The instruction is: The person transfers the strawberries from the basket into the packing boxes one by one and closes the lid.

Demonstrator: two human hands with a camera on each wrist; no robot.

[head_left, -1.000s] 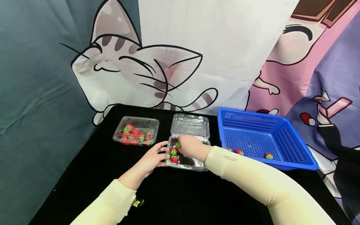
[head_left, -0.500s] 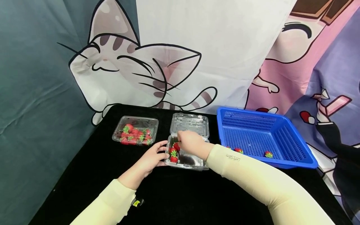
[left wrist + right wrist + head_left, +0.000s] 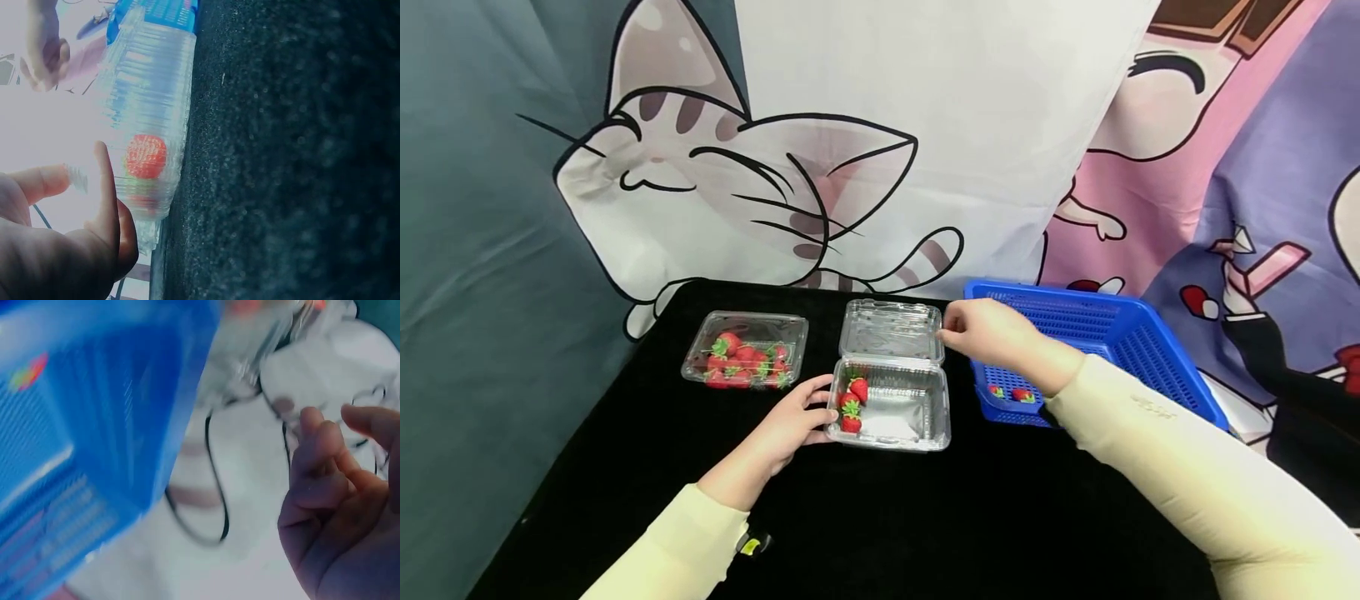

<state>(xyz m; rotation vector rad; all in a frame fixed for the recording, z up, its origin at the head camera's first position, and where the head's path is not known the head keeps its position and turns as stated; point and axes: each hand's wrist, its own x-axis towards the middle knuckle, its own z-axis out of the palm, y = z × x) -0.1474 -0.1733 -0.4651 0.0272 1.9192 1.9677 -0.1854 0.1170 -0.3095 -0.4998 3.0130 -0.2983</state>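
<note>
A clear plastic clamshell box (image 3: 891,406) stands with its lid (image 3: 891,331) folded back, strawberries (image 3: 851,403) lined up along its left side. My left hand (image 3: 786,425) rests at the box's left wall, fingers spread and fairly straight, thumb at the rim. The left wrist view shows a strawberry (image 3: 147,156) through the clear wall beside those fingers. My right hand (image 3: 992,333) hovers between the lid and the blue basket (image 3: 1180,367), fingers loosely bent with nothing between them. Two strawberries (image 3: 1022,395) show in the basket; the right forearm hides part of it.
At the left a second clear box (image 3: 745,350), its lid closed, holds several strawberries. A black cloth (image 3: 880,525) covers the table. Behind it hangs a printed cloth backdrop (image 3: 962,125).
My right hand has left the open box and moved right towards the basket, leaving a strawberry in the left row. The left hand stays at the box. The head view has shifted slightly right.
</note>
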